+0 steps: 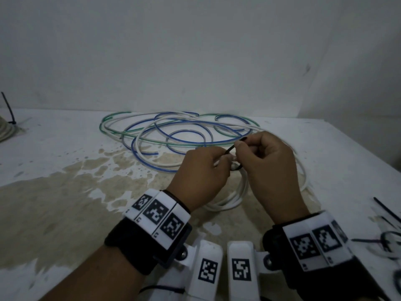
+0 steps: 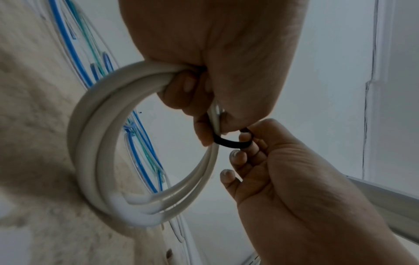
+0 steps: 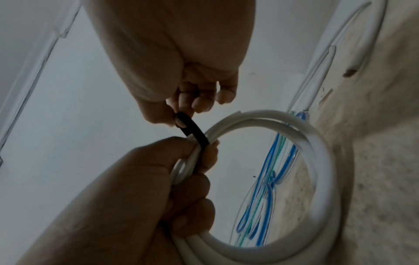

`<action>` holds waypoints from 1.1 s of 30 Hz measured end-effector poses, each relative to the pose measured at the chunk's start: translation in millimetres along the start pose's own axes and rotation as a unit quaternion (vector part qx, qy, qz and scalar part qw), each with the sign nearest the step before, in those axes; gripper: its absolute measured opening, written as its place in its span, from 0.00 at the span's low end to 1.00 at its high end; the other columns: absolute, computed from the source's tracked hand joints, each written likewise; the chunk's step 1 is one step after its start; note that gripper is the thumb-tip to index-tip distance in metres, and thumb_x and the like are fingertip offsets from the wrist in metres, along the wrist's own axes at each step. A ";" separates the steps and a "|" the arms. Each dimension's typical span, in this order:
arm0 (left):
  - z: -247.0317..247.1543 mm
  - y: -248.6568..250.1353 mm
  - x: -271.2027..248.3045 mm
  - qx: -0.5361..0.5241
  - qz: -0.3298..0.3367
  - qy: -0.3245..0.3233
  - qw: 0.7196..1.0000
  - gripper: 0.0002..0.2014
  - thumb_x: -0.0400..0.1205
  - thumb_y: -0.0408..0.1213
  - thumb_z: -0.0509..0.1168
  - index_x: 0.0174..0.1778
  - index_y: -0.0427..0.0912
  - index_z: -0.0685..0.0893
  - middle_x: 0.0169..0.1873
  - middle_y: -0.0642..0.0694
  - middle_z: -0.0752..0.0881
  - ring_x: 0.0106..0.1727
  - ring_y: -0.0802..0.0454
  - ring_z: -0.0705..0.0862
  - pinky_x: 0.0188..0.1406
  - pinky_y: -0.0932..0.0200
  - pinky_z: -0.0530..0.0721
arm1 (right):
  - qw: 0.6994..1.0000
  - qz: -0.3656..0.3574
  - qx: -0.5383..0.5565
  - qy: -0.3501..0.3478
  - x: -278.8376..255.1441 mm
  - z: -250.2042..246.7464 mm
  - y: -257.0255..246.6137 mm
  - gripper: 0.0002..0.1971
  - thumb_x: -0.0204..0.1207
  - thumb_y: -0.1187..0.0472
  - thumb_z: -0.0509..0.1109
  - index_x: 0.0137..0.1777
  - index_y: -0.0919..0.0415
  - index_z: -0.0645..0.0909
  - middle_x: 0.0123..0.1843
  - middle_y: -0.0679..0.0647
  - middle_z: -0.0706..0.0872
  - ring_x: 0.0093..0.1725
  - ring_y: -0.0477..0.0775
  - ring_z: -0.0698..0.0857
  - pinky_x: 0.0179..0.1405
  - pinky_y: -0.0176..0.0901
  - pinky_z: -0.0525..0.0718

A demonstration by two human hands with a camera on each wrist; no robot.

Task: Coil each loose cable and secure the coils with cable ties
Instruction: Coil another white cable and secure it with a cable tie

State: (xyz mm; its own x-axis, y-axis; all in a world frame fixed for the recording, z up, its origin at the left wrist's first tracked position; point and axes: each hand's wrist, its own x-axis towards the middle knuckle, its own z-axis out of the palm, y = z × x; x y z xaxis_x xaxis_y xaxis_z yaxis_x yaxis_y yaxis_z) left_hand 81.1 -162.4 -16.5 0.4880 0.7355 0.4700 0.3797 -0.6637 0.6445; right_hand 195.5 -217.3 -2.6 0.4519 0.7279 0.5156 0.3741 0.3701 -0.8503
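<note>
A white cable coil (image 1: 230,203) hangs from my hands just above the stained table (image 1: 65,192). My left hand (image 1: 208,168) grips the bundled turns of the coil (image 2: 90,143) in curled fingers. A black cable tie (image 1: 229,151) is wrapped round the bundle beside those fingers. My right hand (image 1: 249,153) pinches the tie's free end between thumb and forefinger. In the right wrist view the tie (image 3: 195,130) runs from my right hand (image 3: 188,107) down to the coil (image 3: 322,161) held by my left hand (image 3: 181,161). The tie (image 2: 229,142) forms a small loop.
Loose blue, green and white cables (image 1: 173,131) lie tangled on the table behind my hands, close to the wall. Spare black ties (image 1: 386,211) are scattered at the right edge. A tied pale coil (image 1: 4,131) sits at the far left.
</note>
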 end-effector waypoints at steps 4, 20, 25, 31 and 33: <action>2.0 0.0 -2.3 0.000 0.040 0.004 0.999 0.14 0.82 0.41 0.57 0.41 0.42 0.88 0.33 0.48 0.89 0.36 0.58 0.85 0.39 0.61 0.80 | 0.998 0.027 -0.024 -0.049 2.8 -3.4 4.2 0.07 0.73 0.66 0.73 0.34 0.60 0.81 0.26 0.54 0.86 0.25 0.43 0.83 0.28 0.32 0.79; 3.0 1.6 -4.4 0.012 0.087 0.017 0.996 0.15 0.81 0.41 0.56 0.37 0.40 0.86 0.30 0.45 0.87 0.33 0.47 0.83 0.33 0.53 0.75 | 0.996 0.032 -0.072 -0.052 3.6 -6.1 4.2 0.09 0.73 0.64 0.72 0.31 0.57 0.81 0.24 0.50 0.85 0.25 0.42 0.83 0.31 0.34 0.80; 3.3 6.5 -1.5 -0.013 0.057 0.013 0.998 0.17 0.80 0.44 0.54 0.30 0.41 0.80 0.25 0.51 0.81 0.33 0.54 0.78 0.31 0.65 0.72 | 0.999 0.020 -0.042 -0.013 2.6 -7.7 0.3 0.11 0.73 0.67 0.72 0.31 0.57 0.80 0.22 0.40 0.84 0.24 0.35 0.82 0.27 0.22 0.75; 0.2 -3.6 -1.4 0.015 0.089 0.027 0.996 0.20 0.80 0.46 0.54 0.37 0.38 0.87 0.29 0.44 0.86 0.32 0.50 0.82 0.32 0.53 0.73 | 0.998 0.014 -0.049 -0.021 1.0 -4.8 1.0 0.11 0.71 0.68 0.73 0.29 0.59 0.79 0.21 0.45 0.82 0.23 0.35 0.80 0.27 0.22 0.73; 0.7 -3.0 -3.1 0.036 0.117 0.030 0.992 0.17 0.80 0.42 0.56 0.37 0.37 0.86 0.29 0.43 0.86 0.31 0.45 0.83 0.30 0.54 0.71 | 0.997 0.028 -0.057 -0.054 2.5 -6.5 2.9 0.11 0.70 0.68 0.73 0.28 0.59 0.79 0.23 0.49 0.82 0.24 0.38 0.79 0.27 0.26 0.75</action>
State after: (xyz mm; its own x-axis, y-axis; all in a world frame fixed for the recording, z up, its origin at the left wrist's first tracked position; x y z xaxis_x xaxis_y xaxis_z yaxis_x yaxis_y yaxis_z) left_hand 79.0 -162.8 -20.3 0.5221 0.5656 0.6384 0.3184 -0.8236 0.4694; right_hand 203.0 -218.2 -3.1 0.3867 0.8061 0.4480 0.4430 0.2637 -0.8568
